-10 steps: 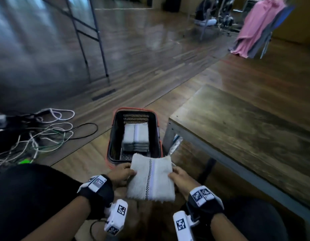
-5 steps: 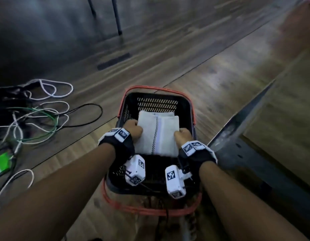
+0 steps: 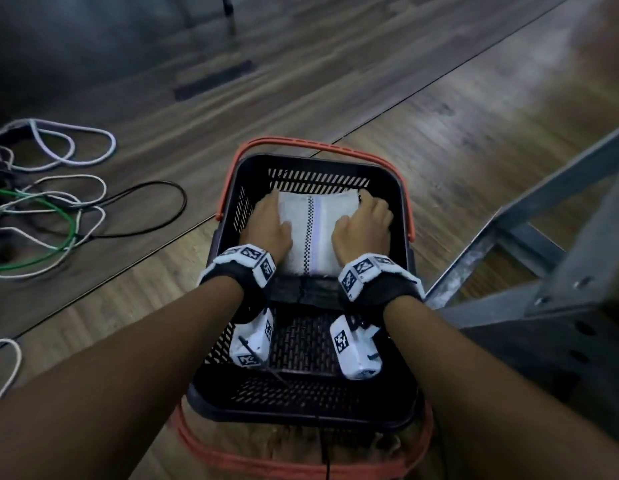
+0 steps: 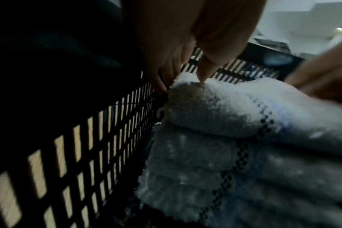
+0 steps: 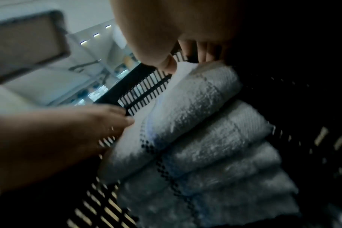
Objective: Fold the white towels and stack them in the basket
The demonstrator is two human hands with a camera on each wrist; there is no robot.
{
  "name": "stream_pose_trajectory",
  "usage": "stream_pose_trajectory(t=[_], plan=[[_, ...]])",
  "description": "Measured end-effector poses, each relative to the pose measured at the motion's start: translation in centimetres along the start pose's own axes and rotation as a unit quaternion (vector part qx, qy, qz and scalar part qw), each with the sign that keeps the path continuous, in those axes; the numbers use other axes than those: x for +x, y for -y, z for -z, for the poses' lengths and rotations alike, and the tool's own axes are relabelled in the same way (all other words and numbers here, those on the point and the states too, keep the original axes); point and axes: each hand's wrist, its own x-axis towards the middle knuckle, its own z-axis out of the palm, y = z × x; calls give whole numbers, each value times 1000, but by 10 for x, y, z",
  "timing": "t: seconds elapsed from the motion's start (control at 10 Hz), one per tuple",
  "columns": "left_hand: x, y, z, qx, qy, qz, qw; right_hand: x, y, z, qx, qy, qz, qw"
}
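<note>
My left hand (image 3: 270, 226) holds the folded towel's (image 3: 316, 230) 9 o'clock edge, thumb on top, fingers curled down its side. My right hand (image 3: 365, 226) holds the 3 o'clock edge likewise. The towel lies atop the towel stack (image 5: 215, 169) in the far half of the basket (image 3: 403, 202). Cables (image 3: 58, 209) lie on the floor at 10 o'clock.

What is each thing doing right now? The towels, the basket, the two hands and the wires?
Folded white towel with a checkered stripe: lying on top of the stack, a hand at each side.
Stack of folded white towels: piled inside the basket.
Black plastic basket with orange handles: upright on the wooden floor, handles down.
Left hand: holds the top towel's left edge.
Right hand: holds its right edge.
Loose cables: tangled on the floor.
</note>
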Motion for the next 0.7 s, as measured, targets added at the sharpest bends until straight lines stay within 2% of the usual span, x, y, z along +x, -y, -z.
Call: stream_pose_trajectory(t=[0.1, 0.2, 0.3, 0.4, 0.5, 0.6, 0.7], plan=[[3, 6, -12, 153, 21, -50, 987, 4, -1, -16, -123, 4, 131, 984], [3, 20, -33, 183, 47, -55, 980, 3, -24, -40, -178, 44, 122, 975], [-1, 33, -53, 200, 19, -58, 978, -12, -42, -62, -171, 11, 114, 979], [3, 31, -56, 220, 20, -42, 974, -12, -42, -68, -151, -7, 124, 981], [-1, 21, -46, 257, 81, -10, 963, -9, -38, -55, -160, 68, 110, 979], [-9, -3, -11, 283, 184, 27, 941, -19, -24, -20, -109, 169, 55, 978], [-32, -37, 43, 271, 242, 27, 931, -51, -11, 30, 68, 264, -93, 958]])
